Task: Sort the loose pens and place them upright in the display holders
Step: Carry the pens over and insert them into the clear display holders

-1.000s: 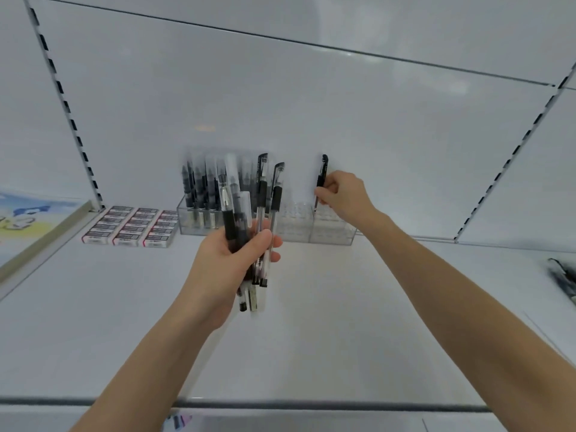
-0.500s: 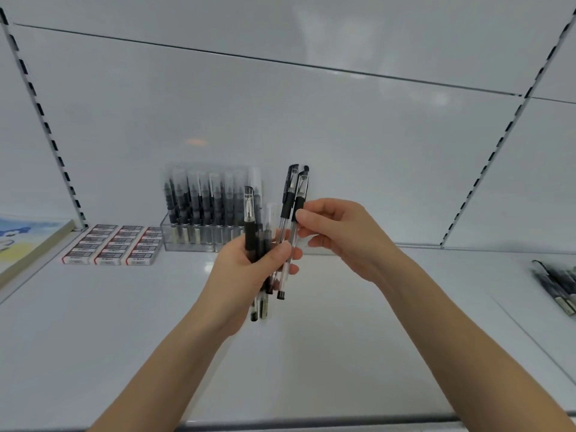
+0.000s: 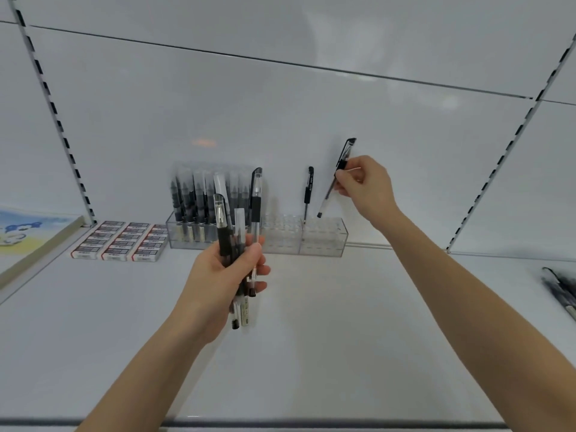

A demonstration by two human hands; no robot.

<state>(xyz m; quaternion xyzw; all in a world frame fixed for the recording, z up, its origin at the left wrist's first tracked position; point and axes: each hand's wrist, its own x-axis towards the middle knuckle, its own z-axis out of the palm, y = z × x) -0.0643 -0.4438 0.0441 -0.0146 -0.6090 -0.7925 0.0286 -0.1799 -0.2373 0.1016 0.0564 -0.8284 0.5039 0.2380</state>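
Left hand point(image 3: 224, 275): grips a bundle of pens point(image 3: 222, 215), near centre;
Right hand point(image 3: 363, 185): pinches a tilted pen point(image 3: 328, 194), tip just above the clear holder point(image 3: 324, 244), far right;
Upright pen point(image 3: 308, 190): standing in that holder

Right hand point(image 3: 363, 182) pinches pen point(image 3: 335, 179) (tilted) over holder point(image 3: 324, 236).

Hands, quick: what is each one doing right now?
Left hand: closed around a bundle of pens.
Right hand: pinching one pen, tilted, tip near the top of the clear holder.
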